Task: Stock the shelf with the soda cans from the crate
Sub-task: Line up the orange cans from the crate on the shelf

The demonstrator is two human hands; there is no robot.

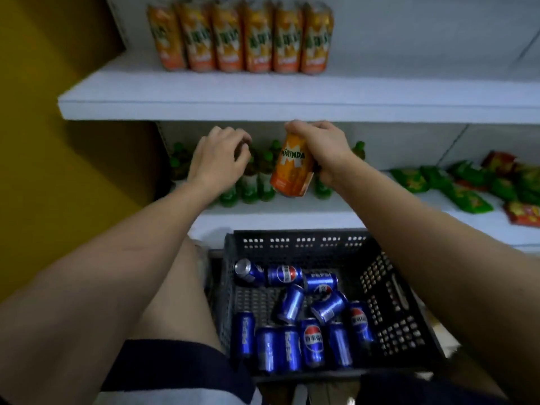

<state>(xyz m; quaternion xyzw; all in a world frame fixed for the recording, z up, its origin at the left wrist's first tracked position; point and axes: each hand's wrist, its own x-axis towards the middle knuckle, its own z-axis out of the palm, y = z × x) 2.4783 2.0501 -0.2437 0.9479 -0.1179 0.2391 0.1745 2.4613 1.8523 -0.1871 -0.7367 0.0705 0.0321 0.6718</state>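
Right hand (318, 150) grip clamped around top of orange Mirinda aluminium soda can (292, 168), held tilted in front of lower shelf, presumably for lift to white upper shelf (263, 95). Row of matching orange cans (239, 36) standing above grip; likely destination beside them. Left hand (219, 159) just beside, fingers loosely curled, holding nothing. Below grip, dark perforated plastic crate (388, 302) holding blue Pepsi cans (292, 317), lying loose.

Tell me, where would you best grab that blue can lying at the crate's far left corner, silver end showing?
Take the blue can with the silver end round its middle, coming from straight above. It lies on its side on the floor of the dark plastic crate, so its round flank faces up; the crate wall crowds its left and another can its right.
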